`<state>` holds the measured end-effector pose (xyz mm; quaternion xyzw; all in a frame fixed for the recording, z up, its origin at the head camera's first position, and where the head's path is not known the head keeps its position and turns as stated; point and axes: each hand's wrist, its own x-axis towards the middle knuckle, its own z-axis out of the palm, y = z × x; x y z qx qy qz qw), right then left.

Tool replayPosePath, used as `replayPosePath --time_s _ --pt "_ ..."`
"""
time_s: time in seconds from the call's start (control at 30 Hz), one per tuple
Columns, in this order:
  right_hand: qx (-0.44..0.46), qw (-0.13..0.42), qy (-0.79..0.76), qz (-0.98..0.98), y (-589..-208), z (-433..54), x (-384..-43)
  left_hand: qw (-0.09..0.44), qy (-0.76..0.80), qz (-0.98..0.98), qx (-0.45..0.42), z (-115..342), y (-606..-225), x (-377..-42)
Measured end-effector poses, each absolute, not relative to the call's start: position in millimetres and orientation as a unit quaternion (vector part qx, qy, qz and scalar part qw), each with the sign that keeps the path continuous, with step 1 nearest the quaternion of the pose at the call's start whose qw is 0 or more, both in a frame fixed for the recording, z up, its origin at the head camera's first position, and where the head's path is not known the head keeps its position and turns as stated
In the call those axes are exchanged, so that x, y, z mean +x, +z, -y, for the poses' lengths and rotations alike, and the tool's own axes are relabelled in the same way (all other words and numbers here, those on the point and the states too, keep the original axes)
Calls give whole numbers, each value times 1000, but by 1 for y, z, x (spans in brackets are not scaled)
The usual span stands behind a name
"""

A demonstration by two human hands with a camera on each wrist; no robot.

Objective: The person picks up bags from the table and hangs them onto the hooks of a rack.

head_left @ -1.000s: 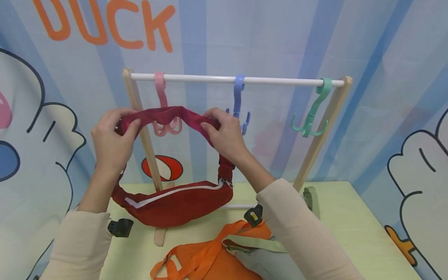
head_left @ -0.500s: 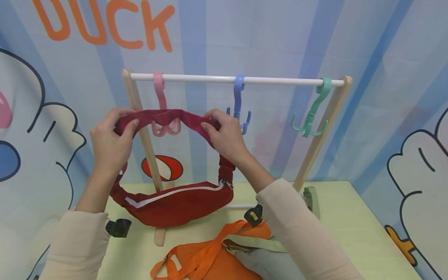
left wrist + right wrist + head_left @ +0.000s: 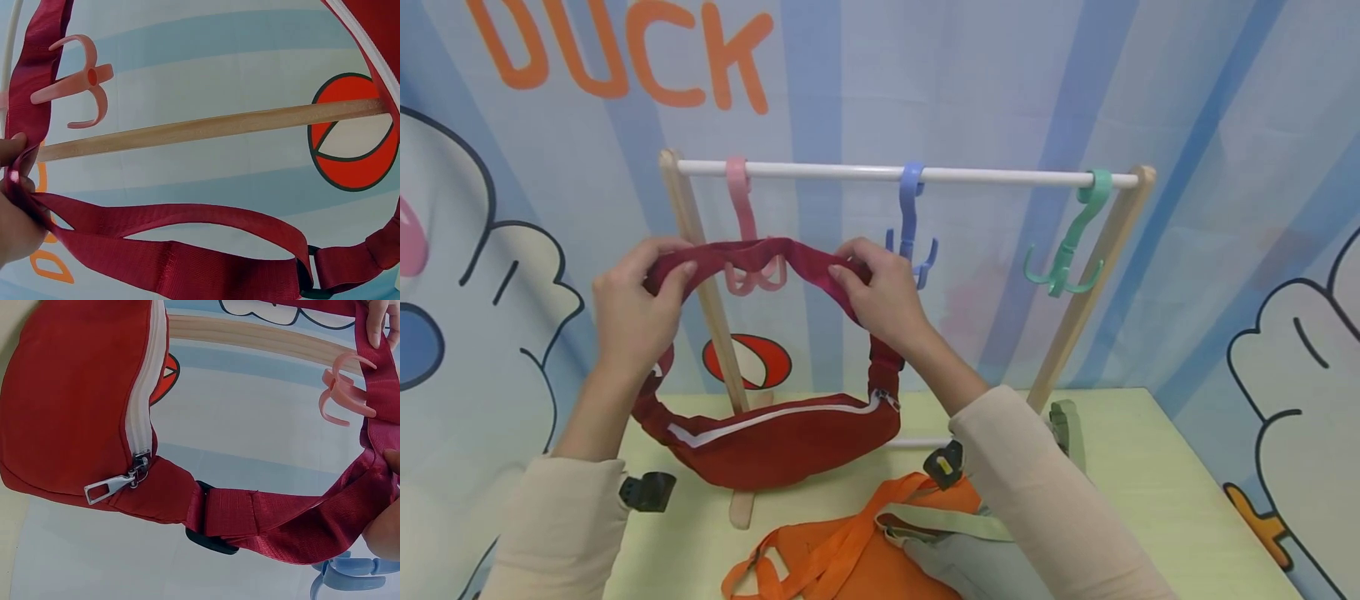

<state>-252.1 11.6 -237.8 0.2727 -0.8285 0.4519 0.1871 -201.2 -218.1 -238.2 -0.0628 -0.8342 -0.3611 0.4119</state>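
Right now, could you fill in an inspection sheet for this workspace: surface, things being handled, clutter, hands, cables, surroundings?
Surface: pale yellow-green table, with the rack standing on it.
Job's things: red waist bag hangs from its strap; the strap crosses in front of the pink hook, contact unclear.
Clutter: orange bag and grey bag lie together on the table, the grey one partly hidden by the right sleeve.
Hands: left hand and right hand each pinch the strap.
Cables: nothing seen.
Surroundings: striped blue backdrop with cartoon figures; blue hook and green hook hang on the white rail.
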Motion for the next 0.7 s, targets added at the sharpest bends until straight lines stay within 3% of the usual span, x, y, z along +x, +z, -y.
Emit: replayPosePath --time_s 0.7 --pt "294 192 440 826 -238 -9 -253 399 -344 846 -77 215 -240 -203"
